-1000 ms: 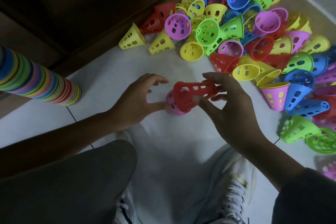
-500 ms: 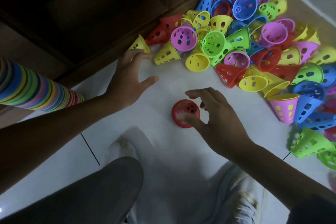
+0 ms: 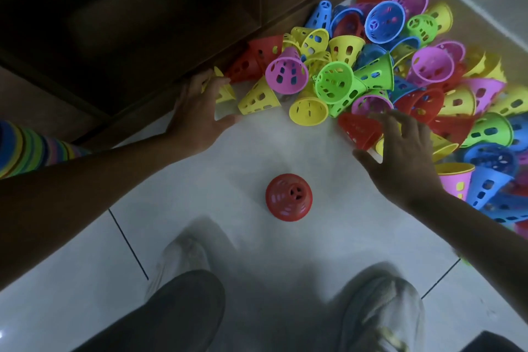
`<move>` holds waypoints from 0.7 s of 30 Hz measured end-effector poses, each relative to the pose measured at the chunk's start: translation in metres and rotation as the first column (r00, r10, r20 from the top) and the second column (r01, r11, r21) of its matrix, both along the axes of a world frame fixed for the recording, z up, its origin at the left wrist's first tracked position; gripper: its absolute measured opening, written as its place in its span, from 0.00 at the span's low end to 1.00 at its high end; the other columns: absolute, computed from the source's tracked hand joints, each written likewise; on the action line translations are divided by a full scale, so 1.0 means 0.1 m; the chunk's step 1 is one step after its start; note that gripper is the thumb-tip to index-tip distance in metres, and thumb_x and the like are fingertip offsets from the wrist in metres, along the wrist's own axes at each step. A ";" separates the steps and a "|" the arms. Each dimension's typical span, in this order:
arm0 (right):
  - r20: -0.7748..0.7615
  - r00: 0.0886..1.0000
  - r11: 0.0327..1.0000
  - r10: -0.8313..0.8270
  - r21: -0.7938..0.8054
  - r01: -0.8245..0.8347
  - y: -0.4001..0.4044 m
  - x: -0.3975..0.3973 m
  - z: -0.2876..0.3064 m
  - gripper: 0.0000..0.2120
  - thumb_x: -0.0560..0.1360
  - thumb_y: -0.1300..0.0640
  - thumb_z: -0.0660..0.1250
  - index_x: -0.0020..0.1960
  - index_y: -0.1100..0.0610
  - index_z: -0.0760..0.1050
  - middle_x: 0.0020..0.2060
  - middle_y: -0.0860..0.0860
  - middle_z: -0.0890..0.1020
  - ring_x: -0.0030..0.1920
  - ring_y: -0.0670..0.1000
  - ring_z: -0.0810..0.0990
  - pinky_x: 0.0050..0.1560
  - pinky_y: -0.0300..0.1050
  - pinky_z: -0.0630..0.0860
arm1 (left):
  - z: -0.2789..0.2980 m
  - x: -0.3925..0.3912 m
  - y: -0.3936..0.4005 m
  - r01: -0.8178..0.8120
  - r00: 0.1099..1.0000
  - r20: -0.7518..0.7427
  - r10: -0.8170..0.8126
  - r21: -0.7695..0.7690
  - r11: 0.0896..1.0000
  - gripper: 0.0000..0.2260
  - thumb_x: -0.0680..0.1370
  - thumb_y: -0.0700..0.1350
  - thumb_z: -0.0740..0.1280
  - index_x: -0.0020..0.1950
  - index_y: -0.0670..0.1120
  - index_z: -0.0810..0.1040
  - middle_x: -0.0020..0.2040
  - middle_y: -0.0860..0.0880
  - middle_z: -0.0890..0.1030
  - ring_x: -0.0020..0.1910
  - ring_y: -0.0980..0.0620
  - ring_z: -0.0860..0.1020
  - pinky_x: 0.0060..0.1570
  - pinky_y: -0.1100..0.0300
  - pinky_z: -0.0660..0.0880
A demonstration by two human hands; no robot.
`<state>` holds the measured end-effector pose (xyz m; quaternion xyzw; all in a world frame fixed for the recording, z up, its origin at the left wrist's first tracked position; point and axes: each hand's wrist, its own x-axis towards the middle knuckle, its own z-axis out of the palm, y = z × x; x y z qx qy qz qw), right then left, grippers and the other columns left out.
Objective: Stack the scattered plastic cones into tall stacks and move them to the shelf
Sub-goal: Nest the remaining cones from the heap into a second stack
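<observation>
Reaching both ways, my left hand [image 3: 200,111] pinches a yellow cone [image 3: 221,91]; right fingers [image 3: 400,128] spread over a red cone [image 3: 360,129], risking toppling the pile [image 3: 414,71].

A dim room in a home

Pale tiled floor [image 3: 85,260], a dark wooden shelf unit [image 3: 128,23] against it, and bright plastic toy cones [image 3: 400,66] heaped on the tiles.

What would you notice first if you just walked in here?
The big heap of bright perforated plastic cones piled on the floor at the upper right. Next, one red plastic cone standing alone on the white tiled floor, with the left hand and right hand reaching toward the heap.
</observation>
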<state>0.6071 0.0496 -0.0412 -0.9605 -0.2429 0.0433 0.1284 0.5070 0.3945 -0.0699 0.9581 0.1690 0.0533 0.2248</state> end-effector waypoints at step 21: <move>-0.205 0.977 0.983 0.065 0.182 -0.028 0.05 -0.35 0.06 0.32 0.72 0.46 0.75 0.70 0.51 0.65 0.62 0.53 0.76 0.61 0.57 0.72 0.61 0.56 0.70 | 0.20 -0.32 -0.28 -0.207 0.978 -0.061 0.198 -0.345 0.915 0.14 0.78 0.48 0.72 0.56 0.45 0.71 0.49 0.46 0.77 0.45 0.48 0.76 0.43 0.54 0.72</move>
